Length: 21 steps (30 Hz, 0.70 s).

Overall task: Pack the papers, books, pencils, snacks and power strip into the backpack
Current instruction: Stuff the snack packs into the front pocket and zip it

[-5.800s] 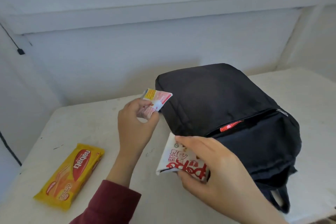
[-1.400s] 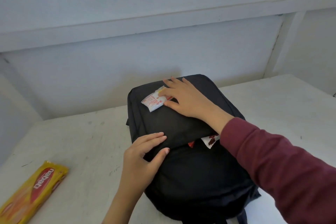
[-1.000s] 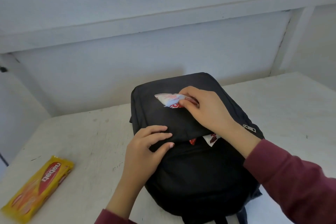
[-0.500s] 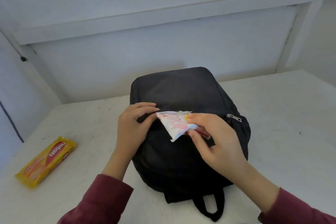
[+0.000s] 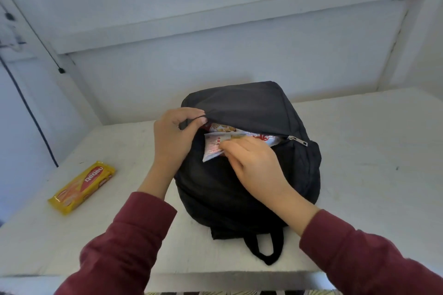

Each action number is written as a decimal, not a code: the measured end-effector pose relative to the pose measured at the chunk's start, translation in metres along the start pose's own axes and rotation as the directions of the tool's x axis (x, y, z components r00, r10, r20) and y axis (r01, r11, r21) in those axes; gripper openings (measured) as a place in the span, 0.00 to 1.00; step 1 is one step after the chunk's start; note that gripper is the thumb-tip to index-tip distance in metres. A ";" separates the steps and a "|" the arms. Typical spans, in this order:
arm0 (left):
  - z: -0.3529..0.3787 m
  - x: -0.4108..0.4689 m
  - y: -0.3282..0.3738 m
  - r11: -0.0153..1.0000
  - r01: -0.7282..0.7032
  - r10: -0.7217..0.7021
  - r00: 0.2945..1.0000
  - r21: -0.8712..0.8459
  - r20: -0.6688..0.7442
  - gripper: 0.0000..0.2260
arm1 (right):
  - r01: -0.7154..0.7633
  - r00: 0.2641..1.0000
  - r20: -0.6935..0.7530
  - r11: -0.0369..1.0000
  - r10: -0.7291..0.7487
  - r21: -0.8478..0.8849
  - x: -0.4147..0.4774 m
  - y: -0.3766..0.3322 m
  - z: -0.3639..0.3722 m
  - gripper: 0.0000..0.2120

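Note:
A black backpack (image 5: 251,175) lies on the white table (image 5: 371,151) with its front pocket unzipped. My left hand (image 5: 172,136) pinches the upper edge of the pocket flap at its left end and holds it up. My right hand (image 5: 254,163) grips a small white and red snack packet (image 5: 212,148) at the pocket mouth, half of it inside. Another red and white snack pack (image 5: 223,127) shows inside the pocket behind it. A yellow wafer pack (image 5: 82,187) lies flat on the table to the left of the backpack, away from both hands.
The zipper pull (image 5: 298,140) sits at the right end of the pocket opening. A carry loop (image 5: 265,245) hangs near the table's front edge. A wall stands close behind the backpack, and a black cable (image 5: 31,112) runs down at the left.
My left hand has lifted the pocket flap open. My right hand has brought the small packet from in front of the bag down into the pocket mouth. The other snack pack now shows inside.

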<state>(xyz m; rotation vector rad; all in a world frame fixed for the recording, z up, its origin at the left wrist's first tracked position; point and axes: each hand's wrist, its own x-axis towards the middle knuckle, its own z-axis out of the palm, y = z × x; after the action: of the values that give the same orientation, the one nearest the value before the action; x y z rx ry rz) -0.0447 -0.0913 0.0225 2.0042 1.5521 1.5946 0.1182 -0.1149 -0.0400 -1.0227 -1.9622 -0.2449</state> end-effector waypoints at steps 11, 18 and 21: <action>0.001 -0.001 0.001 0.999 0.027 -0.028 0.999 -0.023 -0.037 0.05 | -0.125 0.842 0.534 0.991 0.081 0.046 0.034 0.008 0.014 0.23; 0.000 -0.008 -0.002 1.000 0.021 -0.020 1.000 0.019 -0.008 0.04 | -0.070 0.961 0.266 0.997 0.073 -0.022 -0.004 -0.008 0.003 0.18; 0.001 -0.014 -0.006 0.999 0.027 -0.027 1.000 0.038 0.011 0.04 | -0.100 0.952 0.291 0.995 0.092 0.011 -0.015 -0.013 -0.001 0.21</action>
<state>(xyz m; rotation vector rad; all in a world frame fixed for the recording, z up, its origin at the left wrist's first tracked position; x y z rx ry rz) -0.0466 -0.0990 0.0095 1.9986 1.6096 1.5534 0.1130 -0.1327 -0.0485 -1.1879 -2.1625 -0.0142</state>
